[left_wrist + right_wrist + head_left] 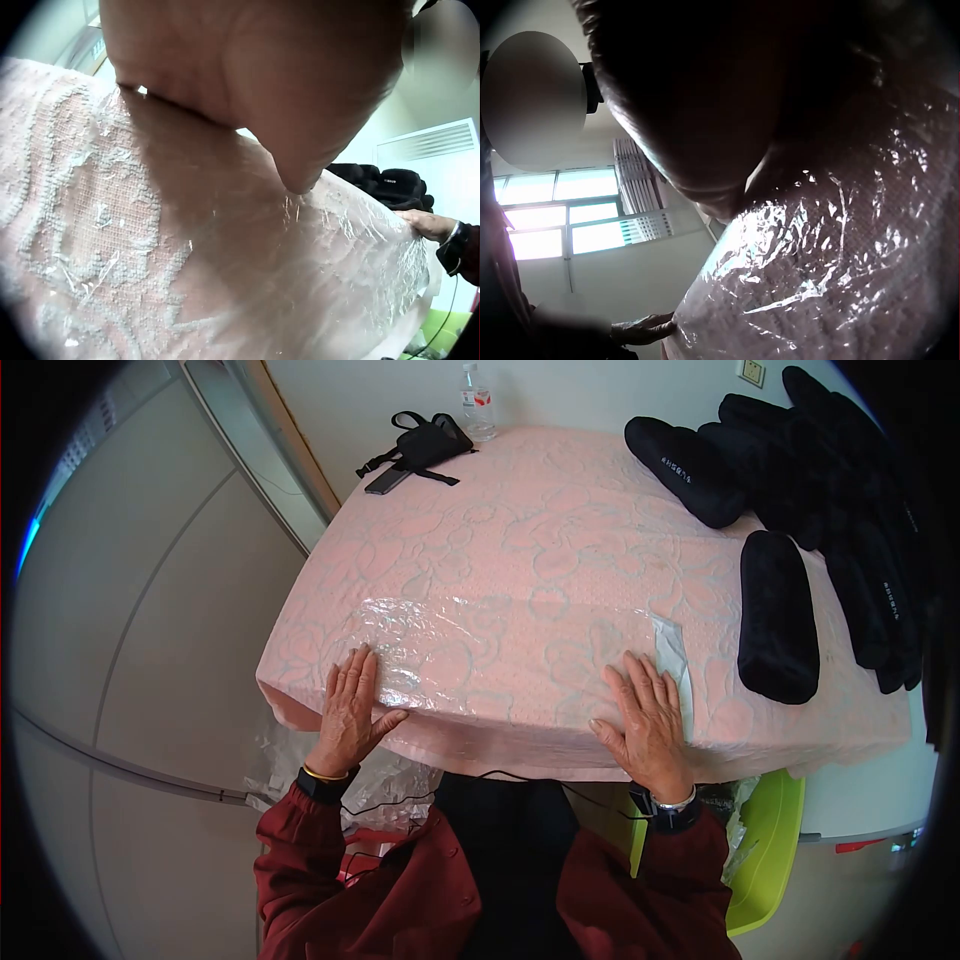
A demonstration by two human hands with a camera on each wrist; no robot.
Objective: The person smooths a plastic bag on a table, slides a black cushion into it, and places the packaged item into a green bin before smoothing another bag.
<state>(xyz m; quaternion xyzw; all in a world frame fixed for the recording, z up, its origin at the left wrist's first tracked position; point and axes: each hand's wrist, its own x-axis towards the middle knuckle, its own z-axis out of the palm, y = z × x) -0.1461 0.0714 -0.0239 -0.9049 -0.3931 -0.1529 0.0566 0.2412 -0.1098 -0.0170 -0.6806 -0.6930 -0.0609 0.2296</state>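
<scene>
A clear plastic bag point(440, 650) lies flat on the pink patterned cloth at the table's near edge, with a white strip point(671, 645) along its right end. My left hand point(350, 710) rests on the bag's left part, fingers straight and thumb out to the side. On the right part, beside the white strip, my right hand point(648, 730) lies with its fingers extended. The left wrist view shows the left hand point(255, 75) close above the shiny film point(337, 232). In the right wrist view the right hand point(697, 97) is dark over the film point(802, 270).
Black padded rolls point(778, 615) are piled at the table's right side. A black pouch point(436, 442), a phone point(388, 479) and a water bottle point(478, 405) stand or lie at the back left. Below the near edge are a green bin point(770, 850) and loose clear plastic point(395, 780).
</scene>
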